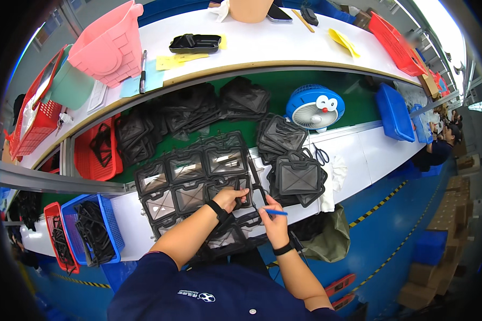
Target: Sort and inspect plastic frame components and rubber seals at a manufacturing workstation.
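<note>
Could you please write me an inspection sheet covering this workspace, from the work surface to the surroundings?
Surface: white table, mostly covered at the centre, bare patches to the right.
Parts: black mesh frames, laid in rows and stacked nearby.
Clutter: scissors and white cloth beside the stacks; blue fan behind.
Hands: left hand at the frames, exact grip unclear; right hand holds a blue stick.
Cables: none clearly seen.
Surroundings: blue floor, person at far right.

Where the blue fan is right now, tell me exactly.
In the head view, right of centre, the blue fan stands just beyond a stack of dark mesh frames, left of the blue bin.
</note>
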Tool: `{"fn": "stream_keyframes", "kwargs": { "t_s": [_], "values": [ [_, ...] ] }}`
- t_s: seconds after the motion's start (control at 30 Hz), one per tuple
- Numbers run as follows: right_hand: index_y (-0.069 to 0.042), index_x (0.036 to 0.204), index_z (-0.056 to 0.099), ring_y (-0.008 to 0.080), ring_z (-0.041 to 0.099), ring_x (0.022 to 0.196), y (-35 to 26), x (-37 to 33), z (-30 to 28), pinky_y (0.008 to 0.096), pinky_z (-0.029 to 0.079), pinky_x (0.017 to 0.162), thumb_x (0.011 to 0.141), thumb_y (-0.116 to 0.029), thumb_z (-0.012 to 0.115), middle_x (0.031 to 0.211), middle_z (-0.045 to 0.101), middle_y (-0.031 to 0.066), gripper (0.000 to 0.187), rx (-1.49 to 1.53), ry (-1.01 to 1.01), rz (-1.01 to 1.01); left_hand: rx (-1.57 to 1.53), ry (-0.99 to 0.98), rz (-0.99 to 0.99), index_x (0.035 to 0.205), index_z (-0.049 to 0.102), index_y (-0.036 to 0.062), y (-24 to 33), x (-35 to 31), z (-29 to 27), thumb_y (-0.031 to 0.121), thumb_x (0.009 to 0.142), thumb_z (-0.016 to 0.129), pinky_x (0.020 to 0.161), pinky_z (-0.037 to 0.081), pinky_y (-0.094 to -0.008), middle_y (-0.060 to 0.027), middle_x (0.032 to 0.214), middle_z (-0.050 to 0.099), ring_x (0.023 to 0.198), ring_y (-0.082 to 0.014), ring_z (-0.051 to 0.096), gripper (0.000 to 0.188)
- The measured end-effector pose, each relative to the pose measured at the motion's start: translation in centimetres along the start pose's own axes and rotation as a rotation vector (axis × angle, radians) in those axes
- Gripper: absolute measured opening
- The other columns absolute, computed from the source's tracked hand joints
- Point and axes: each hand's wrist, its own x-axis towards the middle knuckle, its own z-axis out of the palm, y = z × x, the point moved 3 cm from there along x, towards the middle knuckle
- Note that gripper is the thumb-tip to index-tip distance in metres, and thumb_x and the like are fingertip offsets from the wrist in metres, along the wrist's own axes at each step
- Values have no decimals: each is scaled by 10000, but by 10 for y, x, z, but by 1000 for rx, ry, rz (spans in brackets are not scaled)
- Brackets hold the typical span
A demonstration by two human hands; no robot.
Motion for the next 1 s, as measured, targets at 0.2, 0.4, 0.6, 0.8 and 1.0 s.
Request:
{"fn": "stream_keyframes", "kwargs": {
  "t_s": [0.2,0.4,0.6,0.8,1.0],
  "values": [
    [-12,943,601,93,554,836,26,47,44,246,440,746,879,-65,650,978,632,90,97,512,20,344,106,-47,56,937,594,48,13,-30,7,95,851,701,671,456,-245,-21,849,606,719,-116,558,145],
    [-18,942,603,35,474,649,17,47,54,193,371,606,883,-83,656,784,607,-7,103,480,20,353,96,-29,100,931,617,38,11,-35,1,80,827,717,663,464,-242,-19,830,624,709,-107,568,150],
    [-18,928,598,44,514,684,14,46,54,206,411,638,893,-73,640,798,616,-2,77,440,19,293,166,-34,152,897,601,40,13,-36,5,77,833,712,639,444,-240,-9,785,599,690,-101,545,133],
    [-10,886,575,84,591,643,4,44,59,257,460,580,884,-102,638,709,632,51,112,-291,-6,10,154,27,333,920,566,51,21,-68,2,103,841,710,718,432,-230,-21,865,614,760,-92,534,172],
    [-31,887,547,404,633,695,79,45,38,446,489,597,840,-102,621,714,626,201,113,-546,87,16,-104,-137,708,1060,527,56,108,-207,-33,207,895,617,1002,401,-407,-66,895,625,1101,-252,573,241]
  ]
}}
